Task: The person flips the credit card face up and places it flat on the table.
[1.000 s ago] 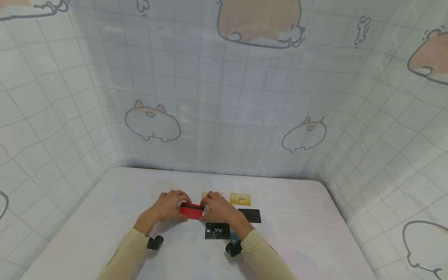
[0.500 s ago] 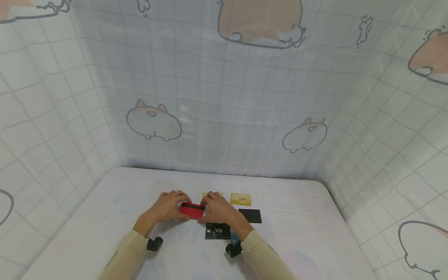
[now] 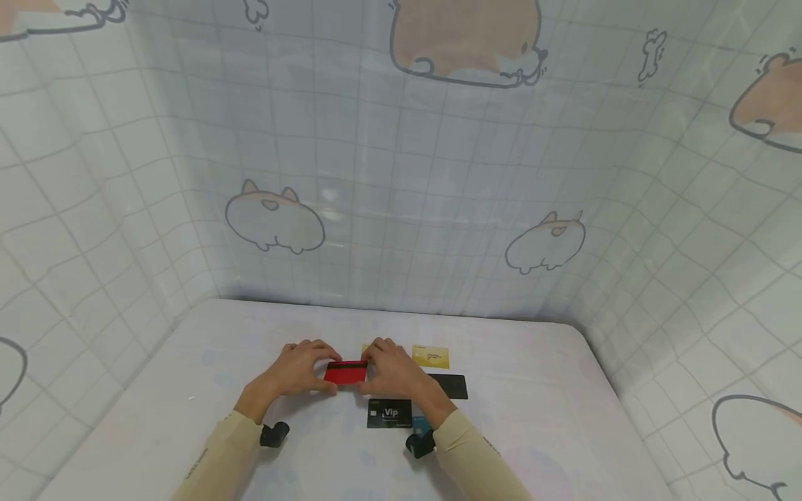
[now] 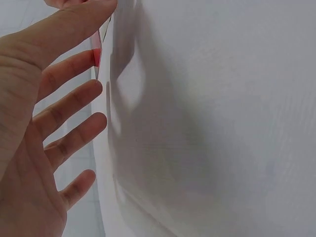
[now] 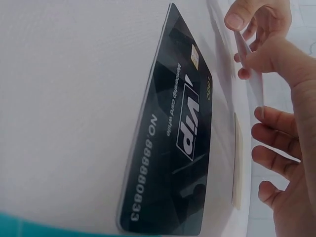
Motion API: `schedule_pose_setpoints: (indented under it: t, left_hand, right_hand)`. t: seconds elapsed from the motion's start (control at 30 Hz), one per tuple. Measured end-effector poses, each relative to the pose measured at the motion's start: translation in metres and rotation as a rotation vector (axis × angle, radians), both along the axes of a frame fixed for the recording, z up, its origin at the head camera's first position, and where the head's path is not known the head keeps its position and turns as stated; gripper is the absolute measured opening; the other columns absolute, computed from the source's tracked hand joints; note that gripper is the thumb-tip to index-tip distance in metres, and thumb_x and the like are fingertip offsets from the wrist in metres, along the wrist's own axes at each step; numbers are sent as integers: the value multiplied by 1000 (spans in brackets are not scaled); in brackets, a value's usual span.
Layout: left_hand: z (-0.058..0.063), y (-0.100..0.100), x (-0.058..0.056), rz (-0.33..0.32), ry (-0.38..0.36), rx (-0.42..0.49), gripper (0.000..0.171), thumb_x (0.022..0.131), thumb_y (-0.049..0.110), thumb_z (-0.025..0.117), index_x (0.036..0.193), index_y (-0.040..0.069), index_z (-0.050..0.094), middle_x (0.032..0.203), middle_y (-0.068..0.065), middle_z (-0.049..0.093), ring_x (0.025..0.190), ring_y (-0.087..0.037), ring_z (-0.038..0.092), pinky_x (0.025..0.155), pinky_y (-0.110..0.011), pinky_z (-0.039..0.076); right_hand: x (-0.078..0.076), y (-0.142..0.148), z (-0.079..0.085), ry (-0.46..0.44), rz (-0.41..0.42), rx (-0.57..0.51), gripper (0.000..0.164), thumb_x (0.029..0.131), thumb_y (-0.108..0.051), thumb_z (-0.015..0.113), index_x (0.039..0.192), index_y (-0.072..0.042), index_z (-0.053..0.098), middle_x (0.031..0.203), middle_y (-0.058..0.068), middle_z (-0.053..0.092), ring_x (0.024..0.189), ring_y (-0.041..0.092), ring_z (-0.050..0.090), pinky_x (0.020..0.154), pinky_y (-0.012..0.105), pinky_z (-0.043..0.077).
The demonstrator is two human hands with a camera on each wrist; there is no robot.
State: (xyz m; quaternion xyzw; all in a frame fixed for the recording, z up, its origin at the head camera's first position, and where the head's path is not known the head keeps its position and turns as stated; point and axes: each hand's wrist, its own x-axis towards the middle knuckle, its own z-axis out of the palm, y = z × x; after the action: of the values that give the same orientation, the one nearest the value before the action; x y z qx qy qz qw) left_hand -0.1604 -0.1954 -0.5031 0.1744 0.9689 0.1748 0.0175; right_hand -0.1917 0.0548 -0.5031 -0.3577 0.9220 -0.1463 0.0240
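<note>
A red card (image 3: 344, 376) with a dark stripe along its far edge is held between both hands, in the middle of the white table. My left hand (image 3: 296, 370) pinches its left end with thumb and index finger; the other fingers spread apart in the left wrist view. At the right end, my right hand (image 3: 396, 373) grips it, thumb on the near side and fingers at the far side. Seen edge-on in the right wrist view, the card (image 5: 255, 89) stands tilted. A black "Vip" card (image 5: 180, 143) lies flat just in front of the right hand.
One yellow card (image 3: 430, 357) lies behind the right hand; another yellow card (image 3: 365, 348) is mostly hidden by it. A plain black card (image 3: 454, 385) sits right of the wrist, a blue card (image 3: 419, 424) partly under the forearm. Patterned curtains (image 3: 401, 209) enclose the table (image 3: 526, 390).
The red card has shifted slightly right and tilted, so its face looks shorter from above. My right hand has moved a little away from me and to the right. The other cards stay put.
</note>
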Motion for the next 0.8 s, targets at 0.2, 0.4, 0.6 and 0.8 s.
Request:
schedule_pose_setpoints:
  t: [0.2,0.4,0.6,0.8]
  left_hand:
    - [-2,-1,-1,-7,13,1,55,69,58,87,115,33,71,124,7,63,117,-22,56,93,-60,39]
    - [-1,0,-2,-10,18,3,55,69,57,87,115,32,71,122,7,63,117,-21,56,95,-61,38]
    - [2,5,1,-3,41,-1,55,70,56,87,116,31,71,119,8,64,115,-21,57,98,-64,37]
    - [2,10,4,-21,68,0,53,71,55,86,116,31,72,118,8,65,114,-21,59,98,-65,37]
  right_hand:
    - [-2,0,-4,22,-27,-31,48,83,-54,66,119,-23,63,118,-10,57,108,9,49,99,35,46]
    - [-2,1,-2,-17,-34,-110,47,83,-51,66,121,-25,59,118,-10,57,110,9,50,101,37,45]
    - [-1,3,2,-57,-26,-153,48,83,-49,68,122,-25,57,116,-11,57,111,9,50,102,39,44]
    - [1,4,1,-67,-19,-200,49,83,-48,71,124,-24,57,117,-10,58,110,9,50,102,40,44]
